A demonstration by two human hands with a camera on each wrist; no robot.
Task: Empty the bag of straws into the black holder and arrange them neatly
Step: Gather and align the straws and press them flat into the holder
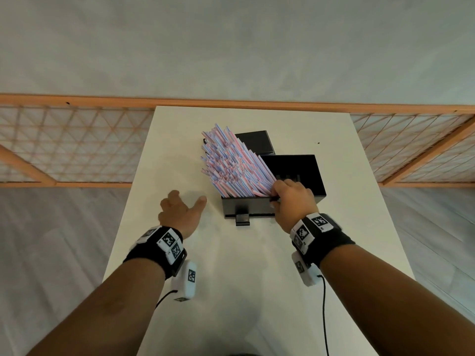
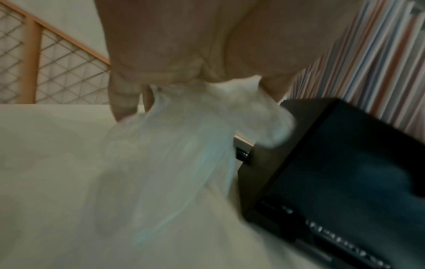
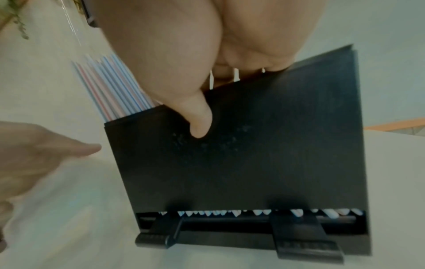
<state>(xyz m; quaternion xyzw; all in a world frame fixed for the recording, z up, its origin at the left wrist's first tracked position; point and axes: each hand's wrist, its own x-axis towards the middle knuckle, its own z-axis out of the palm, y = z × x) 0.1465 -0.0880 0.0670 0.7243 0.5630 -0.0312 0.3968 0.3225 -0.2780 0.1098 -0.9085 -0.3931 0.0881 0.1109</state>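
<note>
The black straw holder (image 1: pixel 246 207) stands on the white table (image 1: pixel 231 278), right of centre. A thick bundle of pink, blue and white striped straws (image 1: pixel 231 160) sits in it, fanning up and to the left over the rim. My right hand (image 1: pixel 276 195) grips the holder's front wall, fingers hooked inside and thumb (image 3: pixel 200 123) pressed on the black front (image 3: pixel 253 163). Straw tips (image 3: pixel 230 212) show in the bottom slot. My left hand (image 1: pixel 187 199) hovers just left of the holder and pinches a clear, crumpled plastic bag (image 2: pixel 184 154) that hangs down to the table.
A black lid-like box (image 1: pixel 257 142) lies behind the holder. A wooden lattice railing (image 1: pixel 77 150) runs behind and beside the table. The table's left edge is near my left wrist. Cables hang from both wrist cameras.
</note>
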